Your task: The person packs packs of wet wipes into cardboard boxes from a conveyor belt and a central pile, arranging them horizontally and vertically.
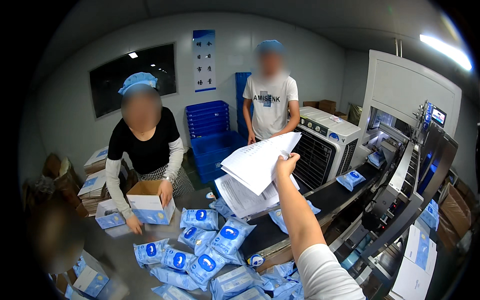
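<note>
My right hand (287,165) is stretched forward over the conveyor, its fingers closed on the edge of a sheaf of printed papers (257,162). The upper sheets fan out to the left of my hand. Below them is a printed form (245,197), close to the belt; whether my hand holds it too, I cannot tell. Under the papers and my forearm runs the dark conveyor belt (325,199), with a blue soft pack (278,218) partly hidden by my arm. My left hand is out of the picture.
Blue-and-white soft packs (231,237) pile up on the metal table (125,260). At left, a co-worker (145,145) handles an open carton (150,207); another person (270,107) stands beyond the papers. A packing machine (400,180) and flat cartons (415,265) stand at right.
</note>
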A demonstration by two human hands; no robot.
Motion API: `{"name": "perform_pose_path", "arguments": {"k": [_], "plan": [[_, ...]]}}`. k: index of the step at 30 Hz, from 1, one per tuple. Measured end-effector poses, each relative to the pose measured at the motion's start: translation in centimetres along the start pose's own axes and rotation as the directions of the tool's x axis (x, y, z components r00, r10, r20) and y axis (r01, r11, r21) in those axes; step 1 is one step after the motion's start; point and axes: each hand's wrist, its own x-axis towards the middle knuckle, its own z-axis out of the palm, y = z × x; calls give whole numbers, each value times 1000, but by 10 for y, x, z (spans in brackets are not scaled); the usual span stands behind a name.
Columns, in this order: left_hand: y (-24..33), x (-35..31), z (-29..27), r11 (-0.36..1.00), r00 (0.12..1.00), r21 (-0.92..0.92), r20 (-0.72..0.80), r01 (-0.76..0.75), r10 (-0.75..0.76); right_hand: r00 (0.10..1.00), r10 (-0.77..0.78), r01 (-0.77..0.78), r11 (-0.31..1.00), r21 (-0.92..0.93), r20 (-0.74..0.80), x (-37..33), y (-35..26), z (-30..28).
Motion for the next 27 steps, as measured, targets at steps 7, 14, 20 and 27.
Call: {"name": "perform_pose_path", "arguments": {"k": [7,14,20,27], "plan": [[-48,5,5,981,998,194,55,-2,-9,999,-4,4,1000,-2,-52,1,7,16],[-41,1,2,972,996,216,-11,-88,93,992,74,-88,986,-145,-101,-3,5,25],[-6,3,5,994,998,89,8,-61,61,985,112,-138,967,-212,-130,7,22,26],[-19,-7,18,981,993,158,-13,-115,118,985,134,-156,964,-217,-113,16,28,23]]}}
